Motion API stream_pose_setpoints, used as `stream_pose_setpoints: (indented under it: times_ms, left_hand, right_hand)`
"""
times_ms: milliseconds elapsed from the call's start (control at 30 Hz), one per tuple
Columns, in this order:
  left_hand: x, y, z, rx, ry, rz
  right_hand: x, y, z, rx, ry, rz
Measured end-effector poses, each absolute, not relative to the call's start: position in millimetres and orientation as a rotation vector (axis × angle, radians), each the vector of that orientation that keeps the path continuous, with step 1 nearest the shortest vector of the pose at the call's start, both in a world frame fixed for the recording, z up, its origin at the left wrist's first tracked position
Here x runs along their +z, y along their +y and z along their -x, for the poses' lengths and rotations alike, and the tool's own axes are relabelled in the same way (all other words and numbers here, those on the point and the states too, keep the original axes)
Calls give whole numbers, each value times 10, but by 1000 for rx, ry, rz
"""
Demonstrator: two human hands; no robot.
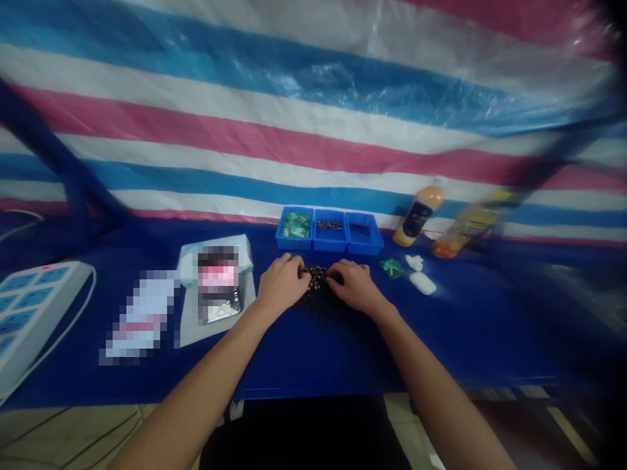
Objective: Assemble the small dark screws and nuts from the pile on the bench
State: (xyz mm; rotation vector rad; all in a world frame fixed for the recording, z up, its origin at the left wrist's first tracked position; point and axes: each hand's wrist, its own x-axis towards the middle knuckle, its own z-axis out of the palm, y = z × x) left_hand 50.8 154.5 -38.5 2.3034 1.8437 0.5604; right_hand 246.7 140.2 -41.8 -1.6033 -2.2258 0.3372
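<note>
A heap of small dark metal pieces (316,297) with a few brassy glints lies in the middle of the blue-covered table (441,326). My left hand (281,284) and my right hand (353,286) lie on either side of it, both curled, with their fingertips in the top of the heap. The backs of my hands hide my fingers, so any grip is hidden. Just beyond my hands stand several blue plastic bins (330,243), holding small parts.
Behind the bins hangs a striped tarpaulin (313,130). On the right are an orange-capped bottle (417,217), a blurred juice bottle (463,225), a green packet (392,267) and a white case (422,283). On the left lie a pixelated package (142,316), a phone-like item (219,287) and a power strip (34,307).
</note>
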Motion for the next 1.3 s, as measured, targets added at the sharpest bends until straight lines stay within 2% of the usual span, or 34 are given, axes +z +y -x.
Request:
stream_pose_setpoints:
  times_ms: [767,1300]
  left_hand:
    - [-440,1665,-428,724,1728,-2122]
    - [-432,1627,-485,782,1723,-2170]
  right_hand:
    - [-420,1393,-2460,397,-2152,1542]
    - [-398,1352,-2454,297,-2317,1542]
